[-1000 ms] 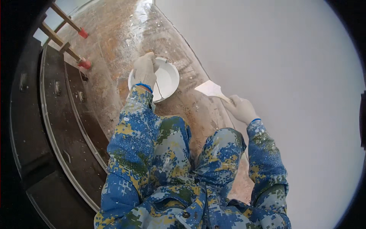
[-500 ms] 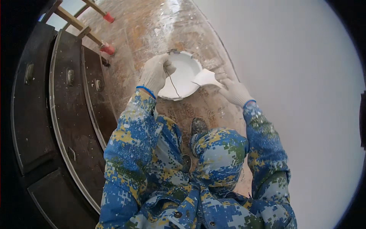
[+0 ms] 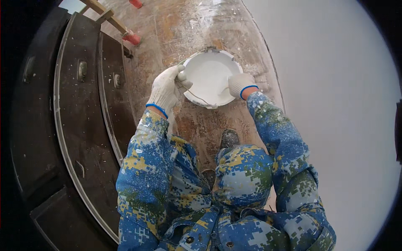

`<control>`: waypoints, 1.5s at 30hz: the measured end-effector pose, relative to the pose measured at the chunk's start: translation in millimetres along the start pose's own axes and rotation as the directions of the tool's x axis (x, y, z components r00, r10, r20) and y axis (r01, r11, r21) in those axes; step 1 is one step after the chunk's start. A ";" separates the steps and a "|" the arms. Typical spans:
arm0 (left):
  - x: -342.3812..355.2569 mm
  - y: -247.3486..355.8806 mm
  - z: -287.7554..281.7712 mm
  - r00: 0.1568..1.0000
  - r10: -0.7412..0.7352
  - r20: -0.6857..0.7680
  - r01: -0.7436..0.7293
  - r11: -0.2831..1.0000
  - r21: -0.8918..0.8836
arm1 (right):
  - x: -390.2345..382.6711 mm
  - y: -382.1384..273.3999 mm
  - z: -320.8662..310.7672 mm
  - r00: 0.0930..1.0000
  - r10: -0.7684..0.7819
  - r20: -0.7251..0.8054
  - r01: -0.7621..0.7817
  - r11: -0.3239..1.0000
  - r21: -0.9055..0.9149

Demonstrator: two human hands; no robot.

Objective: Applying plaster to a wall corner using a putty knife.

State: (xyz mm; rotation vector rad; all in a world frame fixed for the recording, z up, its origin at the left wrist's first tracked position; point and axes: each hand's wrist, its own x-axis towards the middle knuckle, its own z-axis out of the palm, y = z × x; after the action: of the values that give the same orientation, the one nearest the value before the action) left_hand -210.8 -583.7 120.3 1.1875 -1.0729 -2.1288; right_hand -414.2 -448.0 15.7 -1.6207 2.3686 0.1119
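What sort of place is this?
Probably an indoor room under renovation: a white-stained floor, a bucket of white material near a plain pale wall, and dark drawers flecked with white.

dark drawers (image 3: pixel 86 111), left | wooden leg (image 3: pixel 118 26) | apparently a red cup (image 3: pixel 132 39) beneath

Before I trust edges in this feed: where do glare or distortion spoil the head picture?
In the head view, pale glare washes the stained brown floor near the top; same view, the fisheye bows the dark wooden drawer fronts at left, and the round white bucket shows little detail inside.
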 end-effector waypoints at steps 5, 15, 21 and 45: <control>1.7 -14.0 14.7 0.998 0.032 0.060 -0.035 0.998 0.048 | -55.0 22.5 -8.7 0.995 0.088 0.049 -0.092 0.992 0.082; 30.0 -12.9 -17.3 0.993 -0.001 0.120 0.011 0.996 -0.085 | -128.8 43.5 51.4 0.957 0.286 -0.055 -0.240 0.880 0.410; 47.4 -18.1 -12.9 0.985 0.015 0.170 -0.004 0.998 -0.065 | -205.2 46.4 133.3 0.813 0.572 -0.107 -0.304 0.574 0.761; 33.5 -23.4 -3.7 0.995 0.026 0.098 -0.029 0.999 0.029 | -311.6 66.8 338.2 0.343 0.918 0.199 -0.935 0.314 0.162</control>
State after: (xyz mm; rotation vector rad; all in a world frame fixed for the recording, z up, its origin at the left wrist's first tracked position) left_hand -225.4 -595.3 83.8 1.0863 -1.1613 -2.1761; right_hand -310.8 -69.5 -233.3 0.0923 2.7668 0.0728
